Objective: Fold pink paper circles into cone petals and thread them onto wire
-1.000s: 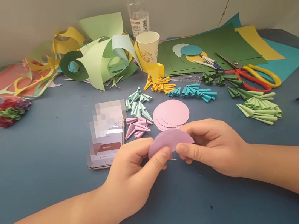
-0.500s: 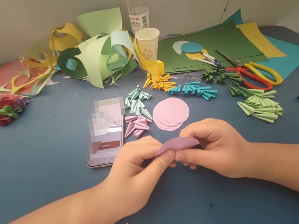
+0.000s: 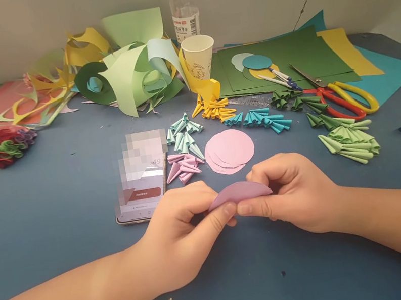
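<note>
Lilac half-round paper [image 3: 239,191] is tipping flatter than a second ago, nearside of the pink disc stack [image 3: 233,148]; left hand [image 3: 186,229] and right hand [image 3: 296,195] are pinching it, fingers curled; uneven thumb pressure could be creasing it off-centre.

Pinching with left hand [image 3: 182,235] and right hand [image 3: 300,197], side by side. Have both thumbs [image 3: 214,221] in front of bent fingers [image 3: 275,170], tip close to tip between the hands. Have left forearm [image 3: 74,294] and right forearm [image 3: 400,219] bare, slanting back and outward from the wrists [image 3: 140,262].
</note>
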`<action>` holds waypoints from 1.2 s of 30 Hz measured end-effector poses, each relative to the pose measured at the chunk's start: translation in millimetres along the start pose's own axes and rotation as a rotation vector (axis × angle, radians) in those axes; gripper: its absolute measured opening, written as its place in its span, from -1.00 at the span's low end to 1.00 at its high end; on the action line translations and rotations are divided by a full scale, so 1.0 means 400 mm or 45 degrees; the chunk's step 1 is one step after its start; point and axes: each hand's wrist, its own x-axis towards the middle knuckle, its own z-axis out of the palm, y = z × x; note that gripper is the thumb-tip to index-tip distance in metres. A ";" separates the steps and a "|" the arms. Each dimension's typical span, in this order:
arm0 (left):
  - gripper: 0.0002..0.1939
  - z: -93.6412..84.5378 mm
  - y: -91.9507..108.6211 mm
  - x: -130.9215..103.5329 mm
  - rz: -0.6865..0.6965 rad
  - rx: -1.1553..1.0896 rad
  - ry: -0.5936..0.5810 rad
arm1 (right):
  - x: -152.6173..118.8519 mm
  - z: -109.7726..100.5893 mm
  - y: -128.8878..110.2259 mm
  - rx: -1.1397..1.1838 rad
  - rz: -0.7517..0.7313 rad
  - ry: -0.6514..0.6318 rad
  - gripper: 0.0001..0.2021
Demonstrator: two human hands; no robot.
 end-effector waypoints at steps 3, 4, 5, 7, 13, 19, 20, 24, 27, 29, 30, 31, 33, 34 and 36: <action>-0.71 0.000 0.000 0.002 -0.008 -0.016 0.010 | 0.005 -0.002 0.001 0.009 0.011 0.026 -0.46; -0.71 0.000 0.001 0.004 -0.014 -0.021 0.013 | 0.006 -0.002 0.001 0.023 0.018 0.029 -0.46; -0.71 -0.001 0.001 0.005 -0.021 -0.027 0.014 | 0.008 -0.002 0.001 0.036 0.025 0.027 -0.46; -0.71 -0.001 0.003 0.005 -0.037 -0.035 0.021 | 0.009 -0.001 0.000 0.048 0.037 0.037 -0.47; -0.70 -0.001 -0.002 -0.001 -0.138 -0.152 0.023 | 0.007 0.000 -0.010 0.018 0.074 0.100 -0.52; -0.73 0.002 -0.012 -0.007 -0.201 -0.285 0.057 | 0.003 -0.001 -0.008 -0.012 0.135 0.096 -0.51; -0.73 0.002 -0.012 -0.007 -0.223 -0.315 0.065 | 0.003 -0.001 -0.008 -0.008 0.139 0.101 -0.50; -0.68 0.003 -0.012 -0.005 -0.325 -0.539 0.140 | 0.003 -0.001 -0.008 0.036 0.145 0.152 -0.46; -0.61 0.004 -0.014 -0.003 -0.341 -0.614 0.187 | 0.005 0.000 -0.004 0.059 0.072 0.198 -0.45; -0.59 0.004 -0.015 -0.004 -0.321 -0.592 0.188 | 0.005 0.002 0.002 0.118 -0.009 0.230 -0.54; -0.58 0.004 -0.016 -0.005 -0.305 -0.575 0.180 | 0.005 0.004 0.005 0.151 -0.055 0.238 -0.63; -0.57 0.004 -0.016 -0.006 -0.289 -0.555 0.168 | 0.004 0.005 0.008 0.171 -0.102 0.227 -0.75; -0.54 0.004 -0.014 -0.007 -0.257 -0.503 0.134 | 0.002 0.008 0.013 0.151 -0.222 0.139 -0.75; -0.53 0.003 -0.013 -0.008 -0.247 -0.475 0.112 | 0.001 0.009 0.016 0.113 -0.288 0.071 -0.66; -0.51 0.001 -0.011 -0.009 -0.233 -0.438 0.072 | -0.002 0.011 0.021 0.015 -0.380 -0.059 -0.59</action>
